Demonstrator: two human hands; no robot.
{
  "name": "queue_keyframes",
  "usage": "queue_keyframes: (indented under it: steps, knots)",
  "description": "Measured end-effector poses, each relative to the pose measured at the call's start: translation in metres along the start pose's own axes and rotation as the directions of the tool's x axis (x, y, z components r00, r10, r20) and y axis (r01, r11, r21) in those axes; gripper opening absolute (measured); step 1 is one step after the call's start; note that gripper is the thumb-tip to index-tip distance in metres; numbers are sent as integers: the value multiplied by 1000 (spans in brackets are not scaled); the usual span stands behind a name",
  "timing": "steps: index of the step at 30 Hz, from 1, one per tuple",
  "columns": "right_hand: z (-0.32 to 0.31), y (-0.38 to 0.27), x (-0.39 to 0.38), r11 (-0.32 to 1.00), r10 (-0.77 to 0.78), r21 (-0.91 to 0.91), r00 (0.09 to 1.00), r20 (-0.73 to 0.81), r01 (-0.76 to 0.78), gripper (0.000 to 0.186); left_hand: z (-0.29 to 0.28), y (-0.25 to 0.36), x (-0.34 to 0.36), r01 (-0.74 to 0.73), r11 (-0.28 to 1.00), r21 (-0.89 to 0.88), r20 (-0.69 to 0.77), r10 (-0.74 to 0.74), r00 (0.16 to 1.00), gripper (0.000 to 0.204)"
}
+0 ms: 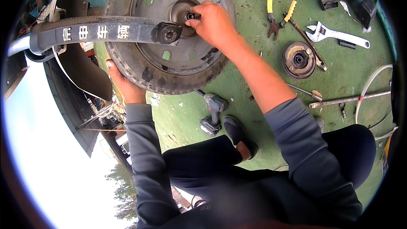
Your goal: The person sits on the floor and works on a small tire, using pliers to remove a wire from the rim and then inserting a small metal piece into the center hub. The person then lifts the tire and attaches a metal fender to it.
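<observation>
A wheel with a black tyre and a grey metal rim hangs in front of me at the top. My left hand supports the tyre's lower left edge, thumb on the near side and the other fingers hidden behind. At the hub, thumb and fingers of my right hand pinch a small dark metal ring at the axle hole. A black fork arm with white lettering crosses the wheel from the left, its bolted end just below left of my right fingers.
On the green floor lie a cordless impact driver, yellow-handled pliers, a brake drum-like part, an adjustable wrench and a metal bar. A curved fender stands left of the wheel. Another power tool lies far right.
</observation>
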State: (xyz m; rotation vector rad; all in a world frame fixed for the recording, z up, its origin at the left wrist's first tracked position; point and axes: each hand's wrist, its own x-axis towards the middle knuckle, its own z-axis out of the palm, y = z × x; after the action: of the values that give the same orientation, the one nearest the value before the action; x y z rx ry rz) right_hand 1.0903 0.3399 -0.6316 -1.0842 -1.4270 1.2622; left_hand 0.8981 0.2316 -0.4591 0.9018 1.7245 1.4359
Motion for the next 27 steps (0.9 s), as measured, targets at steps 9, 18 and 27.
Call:
queue_keyframes:
  steps: [9,18,27]
  knots:
    - [13,16,-14,958,92,280,992,-86,-64,33,0,-3,6,-10,999,-34,25,11,1000,78]
    - [27,27,-11,893,168,433,983,-73,-121,24,8,-3,2,-38,999,-8,-3,38,999,76]
    - [36,18,-14,858,262,484,957,-121,-174,19,12,-3,-2,-55,996,-77,38,58,998,68]
